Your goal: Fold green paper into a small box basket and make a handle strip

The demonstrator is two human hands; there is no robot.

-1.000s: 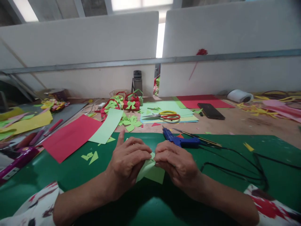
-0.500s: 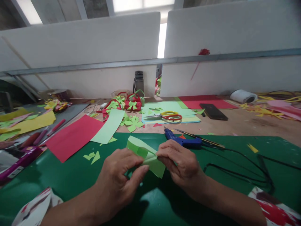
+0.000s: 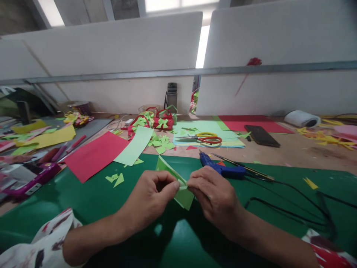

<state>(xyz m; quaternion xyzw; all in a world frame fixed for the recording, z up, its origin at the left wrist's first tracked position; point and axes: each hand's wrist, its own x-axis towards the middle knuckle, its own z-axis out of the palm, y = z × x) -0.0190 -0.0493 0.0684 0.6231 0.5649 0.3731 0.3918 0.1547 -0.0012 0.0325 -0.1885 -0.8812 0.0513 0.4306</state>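
Above green mat (image 3: pixel 100 201) | folded green paper (image 3: pixel 185 198) | long axis far-left to near-right

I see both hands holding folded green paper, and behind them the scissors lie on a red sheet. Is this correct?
Only the colour is wrong: in the head view, the scissors lie on pale green sheets. The left hand and right hand do hold the folded green paper, with the scissors behind them.
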